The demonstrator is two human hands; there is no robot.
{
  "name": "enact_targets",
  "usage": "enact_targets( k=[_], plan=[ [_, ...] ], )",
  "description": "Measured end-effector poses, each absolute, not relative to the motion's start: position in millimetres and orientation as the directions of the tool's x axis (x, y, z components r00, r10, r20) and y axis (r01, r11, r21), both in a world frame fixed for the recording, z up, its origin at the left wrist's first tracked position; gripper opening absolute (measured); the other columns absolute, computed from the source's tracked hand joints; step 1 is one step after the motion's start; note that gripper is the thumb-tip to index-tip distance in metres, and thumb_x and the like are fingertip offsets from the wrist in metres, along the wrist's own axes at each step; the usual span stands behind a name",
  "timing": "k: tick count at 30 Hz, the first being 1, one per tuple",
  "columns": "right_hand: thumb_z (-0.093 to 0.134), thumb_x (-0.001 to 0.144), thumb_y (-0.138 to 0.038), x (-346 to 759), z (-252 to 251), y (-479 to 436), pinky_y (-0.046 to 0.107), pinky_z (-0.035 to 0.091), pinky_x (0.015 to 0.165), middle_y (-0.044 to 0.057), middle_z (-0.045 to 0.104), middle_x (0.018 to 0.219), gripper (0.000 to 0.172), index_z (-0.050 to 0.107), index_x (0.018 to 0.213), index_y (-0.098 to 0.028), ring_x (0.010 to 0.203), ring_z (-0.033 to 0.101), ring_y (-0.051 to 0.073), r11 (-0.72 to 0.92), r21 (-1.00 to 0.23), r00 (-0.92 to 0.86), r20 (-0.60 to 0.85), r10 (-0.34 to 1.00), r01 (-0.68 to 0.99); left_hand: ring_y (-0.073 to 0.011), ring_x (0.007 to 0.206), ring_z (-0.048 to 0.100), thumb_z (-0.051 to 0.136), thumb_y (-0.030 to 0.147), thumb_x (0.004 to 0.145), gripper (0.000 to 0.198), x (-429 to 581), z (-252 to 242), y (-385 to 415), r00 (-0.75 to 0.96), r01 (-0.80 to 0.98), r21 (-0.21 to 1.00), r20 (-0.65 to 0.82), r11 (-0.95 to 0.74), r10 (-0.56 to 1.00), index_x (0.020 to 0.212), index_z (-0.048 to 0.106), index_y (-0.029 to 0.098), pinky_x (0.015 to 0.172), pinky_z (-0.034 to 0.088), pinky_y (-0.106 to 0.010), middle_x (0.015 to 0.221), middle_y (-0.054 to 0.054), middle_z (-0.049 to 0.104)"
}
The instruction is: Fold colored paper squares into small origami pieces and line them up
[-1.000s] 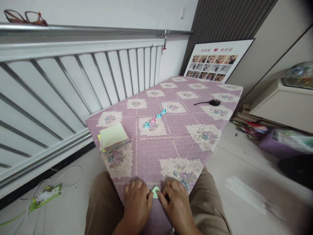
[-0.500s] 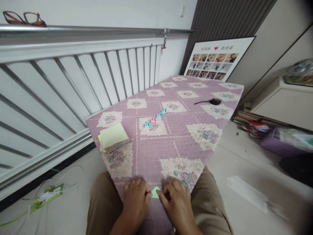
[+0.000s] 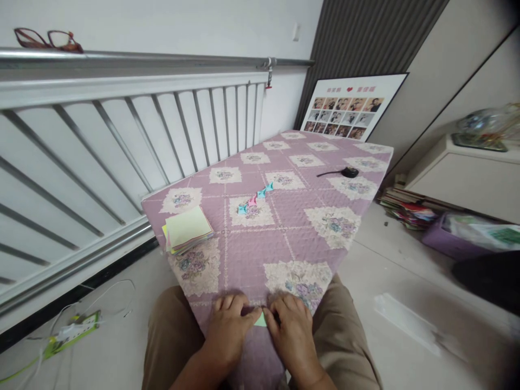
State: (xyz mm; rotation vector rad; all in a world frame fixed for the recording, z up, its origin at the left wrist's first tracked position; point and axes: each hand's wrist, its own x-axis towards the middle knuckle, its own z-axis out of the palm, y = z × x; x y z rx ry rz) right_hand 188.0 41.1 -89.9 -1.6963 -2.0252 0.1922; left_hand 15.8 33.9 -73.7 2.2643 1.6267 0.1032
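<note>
A small piece of light green paper (image 3: 260, 320), its edges slanting as if folded, lies at the near edge of the purple flowered tablecloth (image 3: 252, 260). My left hand (image 3: 229, 331) presses on it from the left, thumb stretched across its top and fingers curled on the cloth. From the right, my right hand (image 3: 293, 337) pins the other side with its thumb, fingers bent. Both hands cover much of the paper. Farther off, several small folded blue and pink paper pieces (image 3: 252, 201) lie in a slanting row.
To the left is a stack of coloured paper sheets (image 3: 187, 227). A black object with a strap (image 3: 349, 172) sits toward the far right. A white radiator (image 3: 134, 135) borders the table's left side. Books (image 3: 406, 208) and a purple bin (image 3: 442, 238) stand on the floor at right.
My left thumb has moved right, over the top of the green paper, and the two thumbs are closer together. Less of the paper shows. The view has shifted slightly.
</note>
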Motion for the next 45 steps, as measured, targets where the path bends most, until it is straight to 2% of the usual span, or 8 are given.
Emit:
enact_targets(
  k=[6,11,17,20,25,32,38,45],
  plan=[
    [0.049,0.091,-0.024,205,-96,37,0.036,0.040,0.078,0.002,0.064,0.089,0.010,0.059,0.090,-0.023,0.088,0.056,0.021,0.402,-0.491,-0.211,0.398,0.893,0.773,-0.0255,0.104,0.047,0.047,0.028,0.093,0.038,15,-74,33,0.350,0.905,0.301,-0.121,-0.301,0.929,0.124,0.052,0.048,0.087,0.034,-0.041,0.120,-0.001,0.055],
    [0.048,0.091,-0.018,198,-97,17,0.036,0.042,0.085,0.004,0.064,0.101,0.024,0.056,0.113,-0.023,0.094,0.058,0.020,0.559,-0.409,-0.373,0.451,0.811,0.721,-0.0263,0.108,0.047,0.048,0.029,0.092,0.038,13,-75,33,0.315,0.901,0.337,-0.079,-0.272,0.946,0.122,0.053,0.051,0.090,0.034,-0.045,0.122,-0.001,0.055],
    [0.060,0.084,-0.023,190,-100,11,0.036,0.044,0.083,0.004,0.066,0.102,0.033,0.059,0.116,-0.025,0.092,0.058,0.022,0.537,-0.311,-0.408,0.392,0.824,0.784,-0.0280,0.124,0.038,0.056,0.027,0.086,0.036,5,-74,37,0.271,0.894,0.375,-0.023,-0.243,0.962,0.114,0.060,0.049,0.101,0.028,-0.052,0.139,0.001,0.045],
    [0.066,0.081,-0.028,190,-100,13,0.038,0.041,0.085,0.003,0.067,0.103,0.037,0.059,0.117,-0.027,0.093,0.058,0.023,0.549,-0.248,-0.434,0.394,0.810,0.798,-0.0264,0.120,0.043,0.057,0.024,0.084,0.036,7,-80,32,0.253,0.895,0.360,0.071,-0.262,0.965,0.115,0.062,0.042,0.100,0.032,-0.050,0.134,-0.001,0.050],
    [0.068,0.079,-0.037,186,-108,12,0.039,0.034,0.090,0.001,0.069,0.102,0.030,0.063,0.108,-0.027,0.094,0.057,0.022,0.537,-0.218,-0.397,0.466,0.791,0.815,-0.0182,0.096,0.054,0.048,0.017,0.090,0.029,20,-107,8,0.327,0.861,0.283,0.326,-0.422,0.887,0.111,0.063,0.029,0.086,0.041,-0.032,0.104,0.000,0.065],
    [0.054,0.090,-0.033,208,-108,13,0.035,0.029,0.095,-0.003,0.069,0.109,0.029,0.060,0.117,-0.027,0.101,0.057,0.018,0.636,-0.139,-0.509,0.481,0.714,0.759,-0.0193,0.094,0.054,0.044,0.022,0.092,0.027,24,-119,-6,0.324,0.876,0.160,0.505,-0.456,0.800,0.111,0.063,0.026,0.085,0.036,-0.033,0.103,-0.002,0.067],
    [0.059,0.082,-0.024,231,-108,9,0.038,0.034,0.090,-0.002,0.069,0.113,0.039,0.058,0.120,-0.027,0.103,0.058,0.020,0.650,-0.039,-0.576,0.425,0.699,0.759,-0.0200,0.102,0.055,0.049,0.016,0.085,0.037,16,-117,-10,0.401,0.887,0.075,0.364,-0.456,0.841,0.120,0.059,0.026,0.084,0.037,-0.033,0.114,-0.002,0.066],
    [0.062,0.080,-0.024,226,-108,7,0.038,0.033,0.089,-0.003,0.069,0.112,0.038,0.057,0.118,-0.029,0.101,0.059,0.021,0.609,-0.099,-0.518,0.430,0.740,0.787,-0.0223,0.107,0.056,0.050,0.020,0.082,0.045,5,-133,-20,0.383,0.911,0.030,0.309,-0.411,0.871,0.127,0.054,0.025,0.085,0.041,-0.034,0.123,-0.002,0.062]
  ],
)
